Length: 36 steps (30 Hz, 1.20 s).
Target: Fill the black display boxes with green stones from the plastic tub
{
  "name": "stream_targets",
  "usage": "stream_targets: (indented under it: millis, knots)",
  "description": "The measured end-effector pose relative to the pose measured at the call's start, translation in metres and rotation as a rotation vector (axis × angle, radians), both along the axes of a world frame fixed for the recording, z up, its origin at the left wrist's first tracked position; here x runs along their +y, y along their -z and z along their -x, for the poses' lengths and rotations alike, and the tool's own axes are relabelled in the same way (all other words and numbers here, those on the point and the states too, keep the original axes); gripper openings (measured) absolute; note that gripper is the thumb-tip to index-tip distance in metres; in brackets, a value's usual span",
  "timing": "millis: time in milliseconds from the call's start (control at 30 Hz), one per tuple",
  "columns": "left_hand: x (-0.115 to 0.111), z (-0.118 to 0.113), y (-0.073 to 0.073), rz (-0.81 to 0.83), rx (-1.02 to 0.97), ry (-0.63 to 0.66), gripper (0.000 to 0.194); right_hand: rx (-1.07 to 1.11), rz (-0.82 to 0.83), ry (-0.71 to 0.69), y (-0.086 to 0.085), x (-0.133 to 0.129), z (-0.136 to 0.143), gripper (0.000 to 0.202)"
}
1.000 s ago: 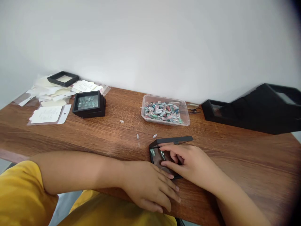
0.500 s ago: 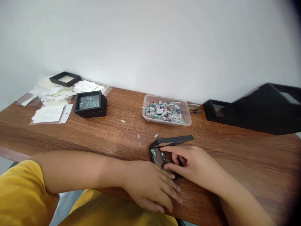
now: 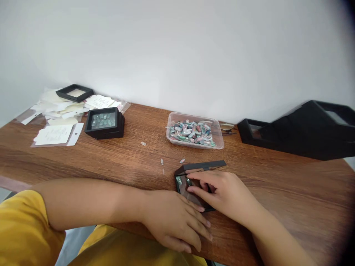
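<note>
A black box [image 3: 181,190] stands at the table's front with its lid [image 3: 205,166] tilted up. Inside it lie two dark green nail tips, one [image 3: 179,180] at the left corner, the other [image 3: 189,182] beside my right fingertips. My right hand [image 3: 222,188] reaches in from the right, thumb and index finger close around that second tip. My left hand [image 3: 177,218] lies flat with fingers spread along the box's front edge, holding nothing. Three small loose tips [image 3: 182,161] [image 3: 162,162] [image 3: 143,143] rest on the wood behind.
A clear plastic tub [image 3: 219,138] full of coloured nail tips stands behind the box. At the left are stacked black boxes [image 3: 107,133], white cards [image 3: 54,134] and an empty black frame [image 3: 74,92]. Black boxes [image 3: 294,133] fill the back right, near glasses [image 3: 227,126].
My right thumb and index finger have drawn closer together at the second green tip. The whole view has shifted slightly; my left hand keeps its place at the box.
</note>
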<state>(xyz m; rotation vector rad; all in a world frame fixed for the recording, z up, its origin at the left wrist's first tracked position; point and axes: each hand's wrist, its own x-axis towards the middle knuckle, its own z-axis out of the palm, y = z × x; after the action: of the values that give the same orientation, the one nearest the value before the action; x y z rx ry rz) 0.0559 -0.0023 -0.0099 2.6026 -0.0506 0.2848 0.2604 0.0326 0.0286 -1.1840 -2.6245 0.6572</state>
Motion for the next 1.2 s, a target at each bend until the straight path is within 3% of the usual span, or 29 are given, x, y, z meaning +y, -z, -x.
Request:
stream_targets:
  millis: [533, 733, 833, 933, 1033, 1200]
  knots:
    - [0.0, 0.001, 0.002, -0.004, -0.026, -0.01, 0.031, 0.071, 0.011, -0.012, -0.004, 0.0, -0.001, 0.021]
    - [0.0, 0.001, 0.003, -0.028, -0.046, -0.02, 0.031, 0.428, -0.041, -0.02, -0.043, -0.004, -0.024, 0.011]
    - [-0.001, 0.001, 0.003, -0.039, -0.047, -0.016, 0.033, 0.501, -0.149, 0.077, -0.068, 0.013, -0.029, 0.009]
    - [0.0, 0.001, 0.002, -0.067, -0.022, -0.002, 0.035, 0.315, -0.099, 0.109, -0.081, 0.05, -0.013, 0.011]
    - [0.001, 0.001, 0.002, -0.112, -0.003, 0.019, 0.038, 0.149, 0.1, 0.074, -0.075, 0.089, 0.012, 0.029]
    - [0.007, -0.001, 0.001, -0.246, 0.029, 0.104, 0.043, -0.021, 0.124, 0.027, -0.046, 0.126, 0.039, 0.024]
